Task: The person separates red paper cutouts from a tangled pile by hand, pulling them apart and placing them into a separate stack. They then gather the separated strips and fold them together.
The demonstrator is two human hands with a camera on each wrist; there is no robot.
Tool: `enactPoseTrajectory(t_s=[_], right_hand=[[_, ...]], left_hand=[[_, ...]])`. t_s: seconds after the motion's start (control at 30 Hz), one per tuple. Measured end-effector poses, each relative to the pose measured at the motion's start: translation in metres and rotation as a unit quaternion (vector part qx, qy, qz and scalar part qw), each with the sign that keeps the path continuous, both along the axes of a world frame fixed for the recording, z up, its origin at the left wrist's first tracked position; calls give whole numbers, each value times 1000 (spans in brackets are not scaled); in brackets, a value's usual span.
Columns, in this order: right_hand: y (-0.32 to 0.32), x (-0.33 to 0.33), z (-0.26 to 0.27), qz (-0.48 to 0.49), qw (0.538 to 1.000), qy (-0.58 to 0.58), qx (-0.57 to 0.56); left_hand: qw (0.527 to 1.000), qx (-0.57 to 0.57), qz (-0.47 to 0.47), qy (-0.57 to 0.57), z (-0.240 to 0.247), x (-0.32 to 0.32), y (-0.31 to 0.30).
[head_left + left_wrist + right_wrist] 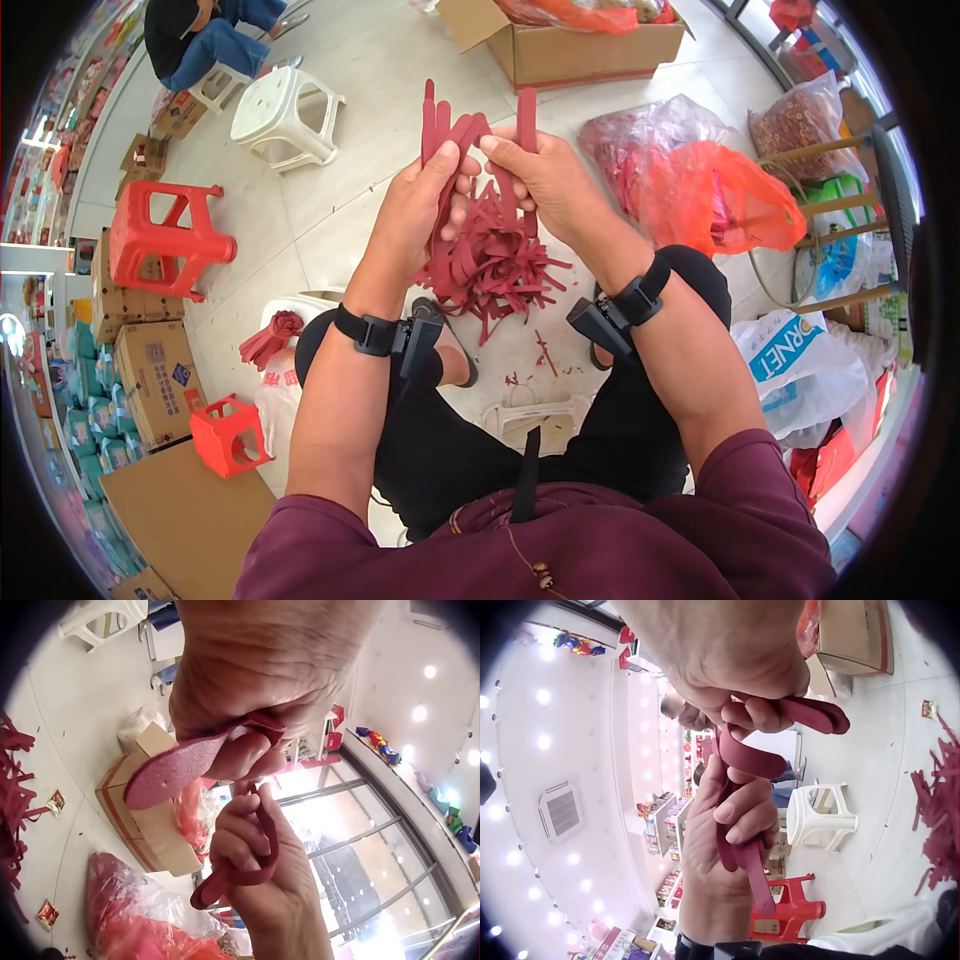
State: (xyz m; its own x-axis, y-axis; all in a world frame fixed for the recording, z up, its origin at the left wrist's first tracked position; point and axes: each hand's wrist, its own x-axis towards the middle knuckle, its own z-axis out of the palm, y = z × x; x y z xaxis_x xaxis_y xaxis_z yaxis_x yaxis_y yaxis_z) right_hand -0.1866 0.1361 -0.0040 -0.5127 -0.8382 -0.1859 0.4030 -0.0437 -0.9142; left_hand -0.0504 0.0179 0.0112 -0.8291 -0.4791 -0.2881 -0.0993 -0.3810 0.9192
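In the head view both hands are raised close together in front of the body. Several dark red flat strips [442,122] with rounded ends are in my left hand [408,205], the thumb pressing them against curled fingers. My right hand [562,185] pinches another dark red strip [526,115], which stands up past the thumb and hangs below the fingers. In the right wrist view one strip [754,759] curves between the two hands. The left wrist view has a strip's broad rounded end [169,776] close to the camera. Below the hands lies a tangled pile of such strips [490,265].
A white stool [280,110] and a red stool [165,240] stand at the left, with a seated person [205,60] beyond. An open cardboard box [590,58] is ahead. Plastic bags [725,190] crowd the right side. A bundle of strips [270,342] lies by the left knee.
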Motion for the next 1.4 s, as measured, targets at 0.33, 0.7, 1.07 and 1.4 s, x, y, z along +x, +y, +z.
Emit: enactPoseTrajectory(t_s=[0.33, 0.7, 1.07, 1.4], right_hand=[[-3, 4, -1, -36, 999, 6, -3], [-1, 0, 0, -49, 999, -2, 13], [-7, 7, -11, -19, 1000, -10, 7], [-7, 3, -17, -1, 999, -41, 22]], left_hand=[[999, -40, 29, -17, -9, -6, 9], [998, 4, 60, 21, -9, -3, 1], [996, 19, 81, 29, -19, -13, 25], [995, 47, 84, 37, -16, -8, 15]])
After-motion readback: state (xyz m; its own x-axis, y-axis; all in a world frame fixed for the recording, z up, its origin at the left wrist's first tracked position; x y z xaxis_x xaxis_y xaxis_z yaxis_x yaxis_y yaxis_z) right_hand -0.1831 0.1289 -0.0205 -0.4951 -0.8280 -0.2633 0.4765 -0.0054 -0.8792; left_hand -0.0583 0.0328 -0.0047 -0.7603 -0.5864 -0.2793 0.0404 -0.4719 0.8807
